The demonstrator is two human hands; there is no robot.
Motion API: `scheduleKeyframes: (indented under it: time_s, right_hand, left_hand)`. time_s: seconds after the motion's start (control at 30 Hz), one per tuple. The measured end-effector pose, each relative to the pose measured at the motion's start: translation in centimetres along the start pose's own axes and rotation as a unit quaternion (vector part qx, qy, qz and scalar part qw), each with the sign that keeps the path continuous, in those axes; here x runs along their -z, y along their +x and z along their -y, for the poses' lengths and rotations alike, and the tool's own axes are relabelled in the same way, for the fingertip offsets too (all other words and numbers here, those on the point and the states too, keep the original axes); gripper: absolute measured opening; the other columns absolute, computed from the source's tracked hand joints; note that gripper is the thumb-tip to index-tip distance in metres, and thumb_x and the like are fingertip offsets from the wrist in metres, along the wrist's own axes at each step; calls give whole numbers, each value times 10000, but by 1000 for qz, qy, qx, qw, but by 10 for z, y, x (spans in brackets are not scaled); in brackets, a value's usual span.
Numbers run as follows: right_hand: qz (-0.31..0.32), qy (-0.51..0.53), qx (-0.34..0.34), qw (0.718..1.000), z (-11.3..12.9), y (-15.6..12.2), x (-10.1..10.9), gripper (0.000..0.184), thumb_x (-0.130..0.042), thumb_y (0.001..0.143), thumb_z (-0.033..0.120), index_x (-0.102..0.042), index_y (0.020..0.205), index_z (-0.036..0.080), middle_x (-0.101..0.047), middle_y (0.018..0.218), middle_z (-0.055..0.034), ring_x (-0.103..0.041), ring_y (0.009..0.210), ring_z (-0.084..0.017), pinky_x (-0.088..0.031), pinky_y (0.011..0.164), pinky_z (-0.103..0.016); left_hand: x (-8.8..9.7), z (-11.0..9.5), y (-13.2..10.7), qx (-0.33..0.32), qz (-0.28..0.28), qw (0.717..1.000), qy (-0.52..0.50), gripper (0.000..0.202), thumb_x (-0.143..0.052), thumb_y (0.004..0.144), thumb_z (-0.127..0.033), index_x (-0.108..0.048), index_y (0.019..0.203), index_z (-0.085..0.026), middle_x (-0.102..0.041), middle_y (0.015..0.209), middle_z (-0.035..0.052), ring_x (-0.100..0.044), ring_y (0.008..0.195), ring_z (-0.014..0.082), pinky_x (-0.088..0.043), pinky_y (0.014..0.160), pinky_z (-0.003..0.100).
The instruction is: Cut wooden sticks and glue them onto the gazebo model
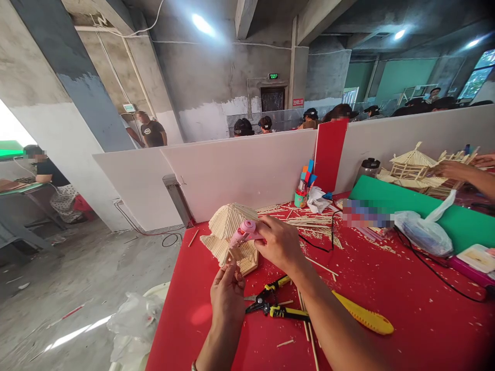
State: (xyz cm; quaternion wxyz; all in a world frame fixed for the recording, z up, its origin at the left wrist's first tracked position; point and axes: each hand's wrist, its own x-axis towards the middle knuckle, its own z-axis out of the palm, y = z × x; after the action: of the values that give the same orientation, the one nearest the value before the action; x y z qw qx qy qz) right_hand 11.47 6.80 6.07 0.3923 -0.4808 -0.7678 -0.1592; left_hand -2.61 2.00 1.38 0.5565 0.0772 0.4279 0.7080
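Observation:
My right hand (279, 243) grips a pink glue gun (243, 233), its nozzle pointing down and left at a small house model (228, 232) built of wooden sticks on the red table (386, 309). Just below the nozzle, my left hand (227, 294) is raised with its fingers pinched on a thin wooden stick (231, 260), close to the model's base. The gun's black cord (317, 246) trails right across the table.
Black-and-yellow pliers (270, 304) and a yellow utility knife (363, 315) lie near my right forearm among loose sticks. Behind are a cup of tools (303, 190), a plastic bag (423, 229), a green mat (456, 216) and white dividers (247, 170). Another person's hand (452, 169) touches a second stick model (412, 165).

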Motion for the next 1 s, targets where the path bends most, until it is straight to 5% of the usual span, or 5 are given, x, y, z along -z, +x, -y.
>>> scheduleKeyframes:
  time_s: [0.43,0.73,1.0]
  right_hand:
    - [-4,-2,1,1000,0,0,1,259,-620,728,110,-661,944,246,-673,859,2,-594,742,-155,-322,576,-273]
    - [4,2,1,1000,-1,0,-1,237,-626,762,134,-659,963,256,-677,918,-6,-593,777,-156,-325,582,-269]
    - [10,12,-3,1000,-2,3,2,242,-617,752,115,-672,944,252,-654,850,1,-587,767,-159,-312,577,-275]
  left_hand:
    - [1,1,2,-8,-4,1000,-1,361,-914,460,-141,-605,647,-134,-548,575,-39,-466,454,45,-374,394,150]
    - [-2,-4,2,20,3,1000,-20,160,-789,673,-126,-644,740,-112,-547,582,-32,-448,424,35,-350,364,139]
    - [-4,-4,-4,27,-62,997,-31,130,-728,713,-94,-687,832,-126,-622,711,2,-489,442,37,-357,361,144]
